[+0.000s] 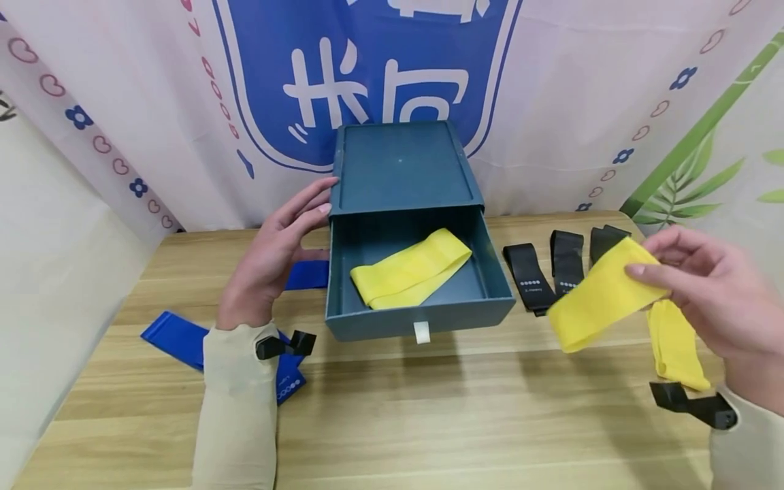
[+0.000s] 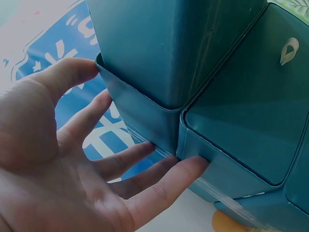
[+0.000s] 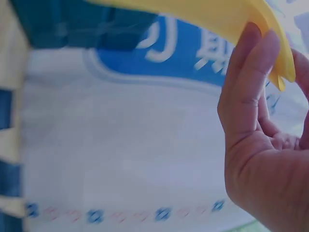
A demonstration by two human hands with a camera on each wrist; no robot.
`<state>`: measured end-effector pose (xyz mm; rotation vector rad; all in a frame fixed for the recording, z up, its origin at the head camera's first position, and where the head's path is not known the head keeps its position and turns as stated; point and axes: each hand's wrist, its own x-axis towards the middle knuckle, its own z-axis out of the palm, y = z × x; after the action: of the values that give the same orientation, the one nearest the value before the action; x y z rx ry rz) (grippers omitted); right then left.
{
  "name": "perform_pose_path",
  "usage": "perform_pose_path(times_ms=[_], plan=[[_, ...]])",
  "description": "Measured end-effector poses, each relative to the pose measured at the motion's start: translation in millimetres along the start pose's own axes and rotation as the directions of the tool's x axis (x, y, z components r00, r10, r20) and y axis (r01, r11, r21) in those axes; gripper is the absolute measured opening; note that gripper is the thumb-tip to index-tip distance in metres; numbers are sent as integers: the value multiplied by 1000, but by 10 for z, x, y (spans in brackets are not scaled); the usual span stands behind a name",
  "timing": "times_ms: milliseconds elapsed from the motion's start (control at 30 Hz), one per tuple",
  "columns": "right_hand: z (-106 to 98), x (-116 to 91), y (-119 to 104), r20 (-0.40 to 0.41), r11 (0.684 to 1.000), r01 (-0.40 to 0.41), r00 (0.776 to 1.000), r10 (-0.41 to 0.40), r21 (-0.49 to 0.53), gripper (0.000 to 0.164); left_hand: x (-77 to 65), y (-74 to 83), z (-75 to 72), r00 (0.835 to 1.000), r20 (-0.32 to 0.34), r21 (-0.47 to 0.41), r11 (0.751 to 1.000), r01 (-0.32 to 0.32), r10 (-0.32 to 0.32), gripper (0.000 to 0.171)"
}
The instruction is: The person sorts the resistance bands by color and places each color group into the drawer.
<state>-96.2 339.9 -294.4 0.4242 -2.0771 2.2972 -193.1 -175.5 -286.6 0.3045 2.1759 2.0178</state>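
Observation:
A dark teal drawer box (image 1: 401, 170) stands on the table with its drawer (image 1: 422, 320) pulled out toward me. One yellow resistance band (image 1: 410, 269) lies folded inside the drawer. My left hand (image 1: 269, 258) touches the box's left side with spread fingers; in the left wrist view its fingertips (image 2: 195, 166) rest against the teal wall. Right of the drawer, my right hand (image 1: 710, 286) pinches a second yellow resistance band (image 1: 603, 299) between thumb and fingers, above the table. The right wrist view shows this band (image 3: 207, 17) hanging from the fingers.
Several black bands (image 1: 529, 275) lie right of the box. Another yellow band (image 1: 676, 344) lies under the right hand. Blue bands (image 1: 177, 337) are spread left of the box, partly behind the left forearm. A printed curtain (image 1: 551, 122) hangs behind the wooden table (image 1: 453, 422).

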Motion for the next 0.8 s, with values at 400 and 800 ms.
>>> perform_pose_path(times_ms=[400, 800], plan=[[565, 711, -750, -23, 976, 191, 982, -189, 103, 19, -22, -67, 7, 1000, -13, -12, 1000, 9, -9, 50], [1507, 976, -1041, -2, 992, 30, 1000, -31, -124, 26, -2, -27, -3, 1000, -11, -2, 1000, 0, 0, 50]])
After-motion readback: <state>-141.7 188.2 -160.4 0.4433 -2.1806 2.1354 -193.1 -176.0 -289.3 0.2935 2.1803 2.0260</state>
